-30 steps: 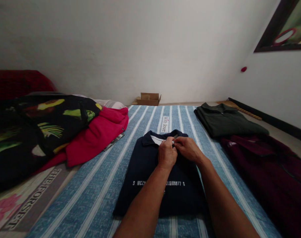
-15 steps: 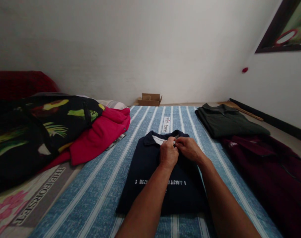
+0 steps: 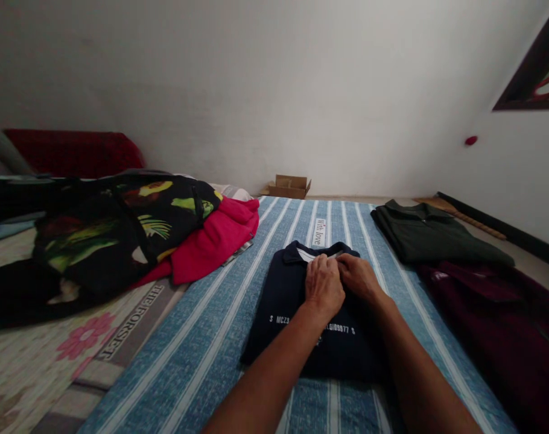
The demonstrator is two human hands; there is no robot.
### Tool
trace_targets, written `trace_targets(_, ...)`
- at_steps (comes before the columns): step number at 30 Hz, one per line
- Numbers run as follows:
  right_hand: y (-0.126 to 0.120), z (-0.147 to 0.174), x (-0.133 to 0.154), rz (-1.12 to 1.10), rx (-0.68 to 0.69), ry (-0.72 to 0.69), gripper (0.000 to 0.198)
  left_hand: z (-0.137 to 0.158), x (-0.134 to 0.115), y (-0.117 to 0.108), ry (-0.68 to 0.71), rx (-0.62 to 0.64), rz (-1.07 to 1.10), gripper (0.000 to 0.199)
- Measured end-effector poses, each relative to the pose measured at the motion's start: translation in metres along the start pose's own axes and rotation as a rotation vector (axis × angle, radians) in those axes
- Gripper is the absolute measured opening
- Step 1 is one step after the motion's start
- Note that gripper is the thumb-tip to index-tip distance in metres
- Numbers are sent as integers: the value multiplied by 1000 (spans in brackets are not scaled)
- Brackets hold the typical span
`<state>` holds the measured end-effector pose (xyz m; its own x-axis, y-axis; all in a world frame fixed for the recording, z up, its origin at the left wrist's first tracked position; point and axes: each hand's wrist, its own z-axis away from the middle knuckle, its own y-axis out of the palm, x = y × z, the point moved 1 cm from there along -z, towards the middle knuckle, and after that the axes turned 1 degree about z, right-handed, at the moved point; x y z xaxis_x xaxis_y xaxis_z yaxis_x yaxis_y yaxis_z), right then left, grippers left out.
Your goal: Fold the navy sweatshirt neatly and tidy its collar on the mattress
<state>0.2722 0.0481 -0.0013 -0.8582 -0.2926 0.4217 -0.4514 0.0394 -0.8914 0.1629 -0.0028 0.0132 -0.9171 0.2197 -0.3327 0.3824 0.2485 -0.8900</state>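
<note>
Navy collared shirt [image 3: 274,289]: it lies flat in the lower middle of the frame, folded to a compact block; its collar [image 3: 291,254] points away from you and its front faces up, which probably keeps the neck opening within easy reach of both hands.
Left hand [image 3: 325,282]: your fingers are curled, close together, over the shirt front just below the collar; the fingertips are hidden, so whether they pinch cloth cannot be told.
Right hand [image 3: 359,277]: your bent fingers draw in to the right side of the neck opening, just beside the left hand, and appear to pinch the cloth there.
Striped sheet [image 3: 211,301]: it spreads under the shirt, likely serving as a flat, firm surface.
Dark green top [image 3: 441,238]: folded, right of the frame, its near edge meeting the maroon top [image 3: 487,319]; both seem set aside so your middle area has room.
Black printed garment [image 3: 152,211]: it sprawls loosely at left, over a bright pink garment [image 3: 229,238], apparently heaped rather than arranged.
Cardboard box [image 3: 290,193]: it stands open by the wall, upper middle.
</note>
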Motion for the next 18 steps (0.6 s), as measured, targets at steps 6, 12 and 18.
trace_targets(6,-3,-12,8,125,45,53,23,43,3,-3,37,150,-56,44)
trace_targets(12,4,-17,18,229,20,126,20,62,11,10,86,142,-35,56)
trace_targets(18,15,0,22,317,-86,183,36,63,13,12,86,110,-12,53)
